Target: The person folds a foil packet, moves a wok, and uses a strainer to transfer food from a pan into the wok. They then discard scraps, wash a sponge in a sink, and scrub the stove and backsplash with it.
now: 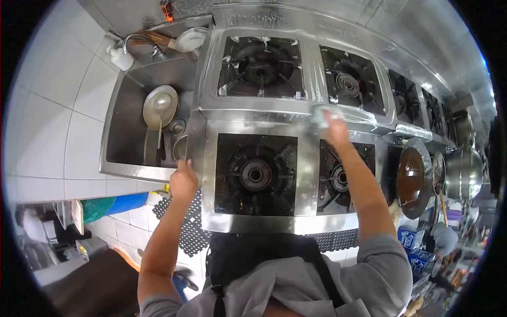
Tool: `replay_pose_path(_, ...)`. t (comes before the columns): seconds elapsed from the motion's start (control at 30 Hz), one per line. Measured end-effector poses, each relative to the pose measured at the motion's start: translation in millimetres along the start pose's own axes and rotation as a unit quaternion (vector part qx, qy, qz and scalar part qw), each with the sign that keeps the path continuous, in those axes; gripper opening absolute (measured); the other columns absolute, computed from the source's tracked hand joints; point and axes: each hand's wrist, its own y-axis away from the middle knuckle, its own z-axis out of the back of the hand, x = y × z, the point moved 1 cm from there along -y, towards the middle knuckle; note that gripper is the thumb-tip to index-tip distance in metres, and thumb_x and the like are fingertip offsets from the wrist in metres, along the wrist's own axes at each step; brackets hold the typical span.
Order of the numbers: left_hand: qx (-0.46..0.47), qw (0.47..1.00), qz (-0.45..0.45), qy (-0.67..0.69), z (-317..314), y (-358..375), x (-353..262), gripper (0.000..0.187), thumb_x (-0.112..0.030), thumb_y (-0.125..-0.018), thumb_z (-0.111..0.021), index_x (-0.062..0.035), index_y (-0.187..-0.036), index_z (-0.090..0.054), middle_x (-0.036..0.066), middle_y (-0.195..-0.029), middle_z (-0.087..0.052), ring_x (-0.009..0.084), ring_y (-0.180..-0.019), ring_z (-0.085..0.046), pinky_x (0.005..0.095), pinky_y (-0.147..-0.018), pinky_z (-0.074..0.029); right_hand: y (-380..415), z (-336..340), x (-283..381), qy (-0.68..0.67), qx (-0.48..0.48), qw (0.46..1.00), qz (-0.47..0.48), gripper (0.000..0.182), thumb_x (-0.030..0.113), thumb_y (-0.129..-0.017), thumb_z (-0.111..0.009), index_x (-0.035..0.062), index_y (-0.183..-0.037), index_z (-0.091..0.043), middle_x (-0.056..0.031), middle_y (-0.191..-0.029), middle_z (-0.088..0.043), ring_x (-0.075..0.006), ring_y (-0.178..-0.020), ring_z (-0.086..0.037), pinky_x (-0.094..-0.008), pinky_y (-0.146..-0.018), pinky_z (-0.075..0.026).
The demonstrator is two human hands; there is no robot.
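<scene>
My left hand (183, 179) is closed at the lower edge of a small round metal bowl (180, 148), at the right wall of the sink. Over the raised ledge of the stove, my right hand (336, 130) is blurred by motion. Its fingers press on a pale, soapy scrubbing pad (319, 117). White suds (364, 117) streak the ledge beside it. Below the right forearm lies a front burner (339, 177). Foam also dots the rear left burner (260, 68) and the steel around it.
The sink (127, 116) at left holds a round metal pan (153, 113) with a ladle (162, 103) lying across it. A faucet (140, 38) and white soap bottle (120, 58) stand behind. At right are a wok (412, 179) and a steel pot (465, 174).
</scene>
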Motion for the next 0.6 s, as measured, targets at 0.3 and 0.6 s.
replay_pose_path(0.3,-0.084,0.992,-0.096,0.022,-3.6,-3.2,5.9,0.019,-0.015,-0.095,-0.058,-0.0033,-0.083,-0.048,0.017,-0.052,-0.057,0.0366,-0.047,-0.061,0.0444,-0.043,-0.049,-94.6,-121.1,253.4,0.137,-0.234,0.961,0.058,0.050,0.013,-0.081,-0.060,0.0082,-0.131,-0.056,-0.0230,-0.107,-0.063,-0.0371,-0.086,-0.063,-0.0487,-0.068,-0.054)
replay_pose_path(0.6,-0.057,0.991,-0.093,0.075,-4.6,-1.1,3.9,0.022,-0.020,-0.100,-0.051,-0.0034,-0.085,-0.049,0.024,-0.059,-0.058,0.0455,-0.056,-0.060,0.0531,-0.047,-0.043,-80.5,-112.7,233.7,0.039,-0.232,0.968,0.093,0.056,0.007,-0.078,-0.058,0.0115,-0.134,-0.053,-0.0151,-0.123,-0.059,-0.0341,-0.115,-0.056,-0.0455,-0.100,-0.046)
